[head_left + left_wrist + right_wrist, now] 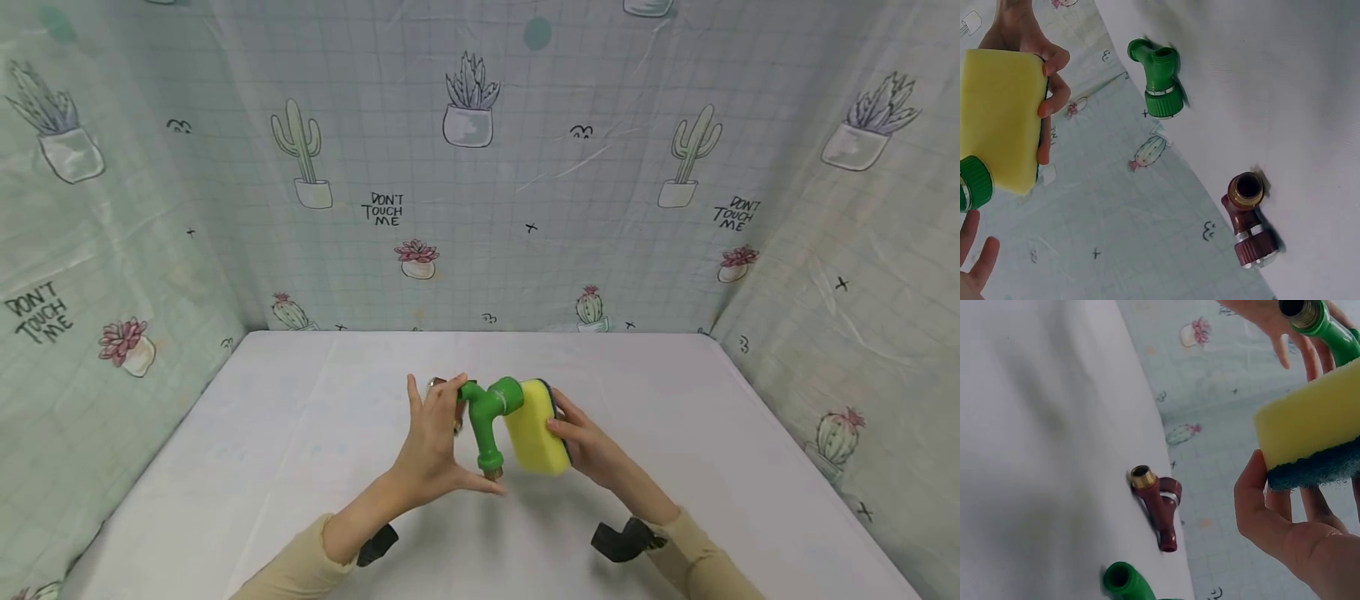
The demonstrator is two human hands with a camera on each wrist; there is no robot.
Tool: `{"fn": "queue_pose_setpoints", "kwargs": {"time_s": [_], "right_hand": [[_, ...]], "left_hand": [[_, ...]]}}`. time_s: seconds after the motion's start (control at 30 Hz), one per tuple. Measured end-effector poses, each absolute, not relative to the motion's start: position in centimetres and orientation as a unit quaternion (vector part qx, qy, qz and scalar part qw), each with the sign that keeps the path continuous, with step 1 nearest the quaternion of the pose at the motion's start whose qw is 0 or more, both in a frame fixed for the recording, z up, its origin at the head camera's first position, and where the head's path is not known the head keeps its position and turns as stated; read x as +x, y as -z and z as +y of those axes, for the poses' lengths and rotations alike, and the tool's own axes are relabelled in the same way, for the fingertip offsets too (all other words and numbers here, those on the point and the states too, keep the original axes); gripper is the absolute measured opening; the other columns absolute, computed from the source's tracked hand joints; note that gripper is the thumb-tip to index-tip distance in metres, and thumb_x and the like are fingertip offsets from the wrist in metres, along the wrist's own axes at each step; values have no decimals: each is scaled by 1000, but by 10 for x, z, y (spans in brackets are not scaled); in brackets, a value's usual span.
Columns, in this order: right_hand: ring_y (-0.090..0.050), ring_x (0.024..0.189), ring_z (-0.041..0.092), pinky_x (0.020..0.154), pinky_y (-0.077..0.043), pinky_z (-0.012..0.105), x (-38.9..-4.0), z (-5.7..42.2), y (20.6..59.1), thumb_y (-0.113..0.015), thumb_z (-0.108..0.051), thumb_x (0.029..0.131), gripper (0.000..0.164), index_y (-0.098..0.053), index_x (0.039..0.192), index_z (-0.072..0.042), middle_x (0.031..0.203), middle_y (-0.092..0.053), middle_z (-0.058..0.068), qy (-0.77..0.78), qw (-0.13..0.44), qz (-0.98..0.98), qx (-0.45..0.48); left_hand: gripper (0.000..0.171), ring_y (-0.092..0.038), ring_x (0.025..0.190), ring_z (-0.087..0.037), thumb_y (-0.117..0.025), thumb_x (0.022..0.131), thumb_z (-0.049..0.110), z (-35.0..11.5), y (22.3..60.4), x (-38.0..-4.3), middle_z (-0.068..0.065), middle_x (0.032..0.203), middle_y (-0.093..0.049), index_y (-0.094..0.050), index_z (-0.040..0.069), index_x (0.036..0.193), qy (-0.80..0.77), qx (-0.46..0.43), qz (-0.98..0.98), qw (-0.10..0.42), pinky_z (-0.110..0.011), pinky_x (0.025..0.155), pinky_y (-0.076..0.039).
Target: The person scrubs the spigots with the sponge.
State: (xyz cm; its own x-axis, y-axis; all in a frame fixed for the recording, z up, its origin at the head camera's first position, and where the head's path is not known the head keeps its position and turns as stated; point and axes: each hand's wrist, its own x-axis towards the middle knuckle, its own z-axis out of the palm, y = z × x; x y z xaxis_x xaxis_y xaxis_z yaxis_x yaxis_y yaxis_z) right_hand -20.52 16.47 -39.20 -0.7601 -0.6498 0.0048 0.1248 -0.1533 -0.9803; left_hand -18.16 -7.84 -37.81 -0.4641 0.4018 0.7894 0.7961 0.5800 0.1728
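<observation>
A pale green cloth (525, 179) printed with potted cacti and the words "DON'T TOUCH ME" rises on the far, left and right sides. Below it spreads my white desk (225, 467). My beige sleeves (300, 558) come in from the near side, left and right, and beside each wrist sits a black piece (628, 540).

My left hand (431, 454) holds the green tap (487, 408) upright by its ends: thumb under the brass end (492, 474), fingers up at the small end, one finger standing free of it. My right hand (588, 442) grips the sponge (538, 433), its fingers and thumb curled round the edges on the dark blue scouring side, so the yellow face is turned left. The sponge is just right of the tap, up off the desk; the ribbed cap (508, 393) overlaps its yellow face, but I can't tell for sure that they touch.

Beyond my hands, two smaller-looking pieces lie on the desk, apart from each other: a second green tap (1160, 75) to the right, and a maroon tap (1243, 220) with a brass mouth to the left.
</observation>
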Motion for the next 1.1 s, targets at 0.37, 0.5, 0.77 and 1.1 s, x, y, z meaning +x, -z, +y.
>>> {"fn": "queue_pose_setpoints", "kwargs": {"time_s": [0.37, 0.5, 0.77, 1.1], "right_hand": [[-50, 98, 13, 84, -44, 32, -196, 161, 386, -41, -21, 93, 43, -23, 132, -25, 113, -44, -1, 723, 231, 631, -161], [-50, 98, 13, 84, -44, 34, -195, 161, 388, -41, -20, 93, 38, -28, 128, -29, 111, -45, -1, 720, 219, 636, -169], [-53, 96, 11, 84, -46, 33, -197, 163, 390, -45, -14, 91, 40, -33, 126, -28, 111, -47, -2, 708, 172, 650, -218], [-48, 109, 9, 84, -46, 33, -193, 157, 389, -57, -10, 84, 55, -33, 134, -12, 127, -43, 15, 618, 45, 745, -247]], "left_hand": [[86, -57, 95, -20, -69, 61, 43, -78, 386, -183, -10, 108, -58, -35, -6, 123, 211, -365, -821, 385, -76, 90, -12], [60, -58, 85, -14, -65, 69, 38, -79, 387, -186, -4, 96, -62, -47, 0, 112, 195, -378, -797, 428, -74, 92, -14], [48, -54, 79, -16, -79, 56, 33, -77, 382, -185, 1, 79, -57, -61, 11, 95, 144, -345, -803, 463, -62, 90, -31], [43, -57, 79, -13, -81, 59, 26, -77, 381, -185, 1, 83, -62, -60, 11, 94, 130, -336, -843, 400, -46, 86, -41]]}}
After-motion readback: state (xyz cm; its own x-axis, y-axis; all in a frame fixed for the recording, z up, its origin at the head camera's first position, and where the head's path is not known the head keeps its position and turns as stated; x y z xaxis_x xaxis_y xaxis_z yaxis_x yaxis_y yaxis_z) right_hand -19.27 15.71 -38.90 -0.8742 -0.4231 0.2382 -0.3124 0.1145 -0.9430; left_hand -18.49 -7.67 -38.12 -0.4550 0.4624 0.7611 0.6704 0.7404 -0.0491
